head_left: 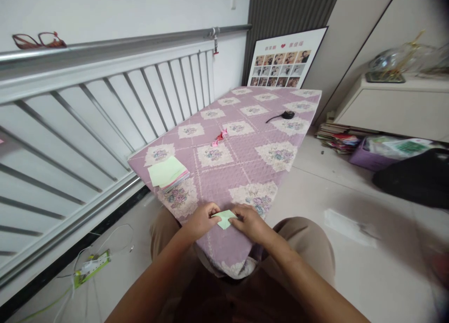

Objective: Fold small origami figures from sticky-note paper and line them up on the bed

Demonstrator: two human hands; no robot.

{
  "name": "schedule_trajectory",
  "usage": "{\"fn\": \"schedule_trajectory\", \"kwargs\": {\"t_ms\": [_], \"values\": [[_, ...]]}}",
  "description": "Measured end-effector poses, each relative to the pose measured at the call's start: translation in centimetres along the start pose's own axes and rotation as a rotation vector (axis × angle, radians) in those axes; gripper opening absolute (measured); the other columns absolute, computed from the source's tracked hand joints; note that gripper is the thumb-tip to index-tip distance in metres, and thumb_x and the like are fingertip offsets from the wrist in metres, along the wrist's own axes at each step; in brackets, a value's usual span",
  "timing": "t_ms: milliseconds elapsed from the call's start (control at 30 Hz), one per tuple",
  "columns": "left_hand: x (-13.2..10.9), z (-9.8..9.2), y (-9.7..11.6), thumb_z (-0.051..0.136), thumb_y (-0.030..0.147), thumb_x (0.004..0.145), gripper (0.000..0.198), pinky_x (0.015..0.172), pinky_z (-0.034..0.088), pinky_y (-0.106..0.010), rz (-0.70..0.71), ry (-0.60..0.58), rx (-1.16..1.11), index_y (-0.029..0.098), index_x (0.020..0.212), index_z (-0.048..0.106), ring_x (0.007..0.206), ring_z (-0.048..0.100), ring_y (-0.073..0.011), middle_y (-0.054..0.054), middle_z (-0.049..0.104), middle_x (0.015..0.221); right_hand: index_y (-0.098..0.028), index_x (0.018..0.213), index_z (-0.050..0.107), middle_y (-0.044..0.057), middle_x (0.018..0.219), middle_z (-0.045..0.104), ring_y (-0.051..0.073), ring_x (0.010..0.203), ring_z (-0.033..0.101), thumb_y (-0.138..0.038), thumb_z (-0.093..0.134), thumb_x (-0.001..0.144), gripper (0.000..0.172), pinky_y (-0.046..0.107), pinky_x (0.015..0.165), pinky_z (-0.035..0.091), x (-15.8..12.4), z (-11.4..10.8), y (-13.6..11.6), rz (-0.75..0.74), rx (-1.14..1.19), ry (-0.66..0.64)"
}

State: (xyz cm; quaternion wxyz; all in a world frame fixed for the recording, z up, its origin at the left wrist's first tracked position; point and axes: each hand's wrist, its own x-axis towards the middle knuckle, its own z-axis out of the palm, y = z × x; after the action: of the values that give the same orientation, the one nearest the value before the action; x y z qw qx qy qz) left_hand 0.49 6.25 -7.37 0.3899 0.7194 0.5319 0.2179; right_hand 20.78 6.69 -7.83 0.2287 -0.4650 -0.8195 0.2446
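A small folded piece of light green paper (225, 219) is held between my two hands, just above the near corner of the cloth-covered table. My left hand (205, 218) pinches its left corner between thumb and fingers. On the other side, my right hand (249, 220) grips the right corner with the thumb on top. A stack of coloured paper (168, 171), light green sheet uppermost, lies to the left on the cloth. Farther back sit small pink and red folded paper pieces (220, 138) in a short row.
The purple floral tablecloth (245, 159) covers the table. Toward its far right lies a black coiled object with a tail (288, 114). A white radiator (140, 103) borders the left, glasses (38, 40) resting on its pipe. A power strip (91, 268) with cables is on the floor.
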Motion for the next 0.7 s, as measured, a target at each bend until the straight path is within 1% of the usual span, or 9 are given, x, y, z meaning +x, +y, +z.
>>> {"fn": "schedule_trajectory", "kwargs": {"t_ms": [67,133,167,233,333,433,533,600,700], "values": [[-0.3,-0.2,0.5,0.053,0.013,0.081,0.013,0.072,0.043,-0.025,0.124,0.071,0.088,0.018,0.092,0.059,0.080,0.057,-0.0140,0.000,0.063,0.085,-0.021,0.078,0.062,0.000,0.077,0.062,0.017,0.080,0.053,-0.019,0.061,0.081,0.004,0.031,0.079,0.035,0.1,-0.4,-0.2,-0.075,-0.052,0.058],[-0.6,-0.2,0.7,0.052,0.013,0.083,0.013,0.080,0.042,-0.029,0.267,0.143,0.288,0.019,0.091,0.061,0.088,0.055,-0.0167,-0.002,0.063,0.090,-0.021,0.079,0.061,0.002,0.079,0.061,0.019,0.083,0.050,-0.018,0.060,0.082,0.004,0.035,0.084,0.034,0.0,-0.4,-0.3,-0.177,-0.178,0.153],[-0.8,-0.1,0.7,0.051,0.013,0.084,0.013,0.082,0.041,-0.031,0.317,0.168,0.401,0.019,0.090,0.061,0.090,0.054,-0.0180,-0.003,0.062,0.091,-0.021,0.079,0.061,0.003,0.079,0.060,0.019,0.083,0.049,-0.018,0.059,0.082,0.004,0.037,0.087,0.033,-0.2,-0.3,-0.4,-0.231,-0.252,0.196],[-1.2,0.5,0.4,0.050,0.014,0.087,0.013,0.081,0.040,-0.034,0.357,0.191,0.594,0.020,0.088,0.062,0.089,0.052,-0.0199,-0.004,0.062,0.092,-0.021,0.081,0.061,0.003,0.079,0.059,0.019,0.084,0.048,-0.017,0.058,0.083,0.005,0.041,0.094,0.030,-0.6,0.2,-0.3,-0.307,-0.374,0.234],[-2.2,1.9,-0.5,0.048,0.018,0.090,0.014,0.076,0.039,-0.035,0.345,0.199,0.753,0.020,0.087,0.062,0.085,0.050,-0.0207,-0.005,0.061,0.092,-0.022,0.082,0.061,0.002,0.078,0.059,0.019,0.085,0.048,-0.018,0.055,0.087,0.008,0.043,0.100,0.026,-1.7,1.0,-0.3,-0.341,-0.461,0.188],[-3.2,3.2,-1.2,0.045,0.021,0.093,0.018,0.074,0.036,-0.035,0.327,0.176,0.801,0.021,0.085,0.061,0.085,0.049,-0.0206,-0.005,0.060,0.092,-0.022,0.083,0.061,0.003,0.080,0.059,0.019,0.085,0.047,-0.018,0.051,0.089,0.012,0.042,0.100,0.026,-2.7,1.6,-0.3,-0.320,-0.484,0.092],[-3.9,3.8,-1.4,0.046,0.023,0.093,0.018,0.075,0.035,-0.036,0.305,0.125,0.798,0.021,0.084,0.061,0.084,0.049,-0.0205,-0.004,0.060,0.088,-0.022,0.083,0.061,0.003,0.081,0.059,0.019,0.084,0.047,-0.018,0.053,0.088,0.010,0.041,0.097,0.029,-3.4,2.0,-0.3,-0.280,-0.449,0.030],[-4.1,3.9,-1.3,0.048,0.024,0.093,0.016,0.077,0.034,-0.036,0.277,0.098,0.770,0.022,0.085,0.062,0.086,0.049,-0.0204,-0.004,0.060,0.088,-0.021,0.083,0.061,0.003,0.082,0.059,0.020,0.085,0.047,-0.019,0.056,0.086,0.007,0.039,0.093,0.031,-3.6,2.2,-0.1,-0.246,-0.399,0.012],[-4.5,3.9,-1.1,0.050,0.022,0.092,0.015,0.080,0.033,-0.036,0.211,0.088,0.695,0.023,0.086,0.064,0.091,0.050,-0.0204,-0.003,0.062,0.092,-0.021,0.082,0.061,0.004,0.085,0.059,0.020,0.087,0.047,-0.020,0.059,0.084,0.004,0.036,0.088,0.034,-3.8,2.4,0.3,-0.200,-0.306,-0.005]]}}
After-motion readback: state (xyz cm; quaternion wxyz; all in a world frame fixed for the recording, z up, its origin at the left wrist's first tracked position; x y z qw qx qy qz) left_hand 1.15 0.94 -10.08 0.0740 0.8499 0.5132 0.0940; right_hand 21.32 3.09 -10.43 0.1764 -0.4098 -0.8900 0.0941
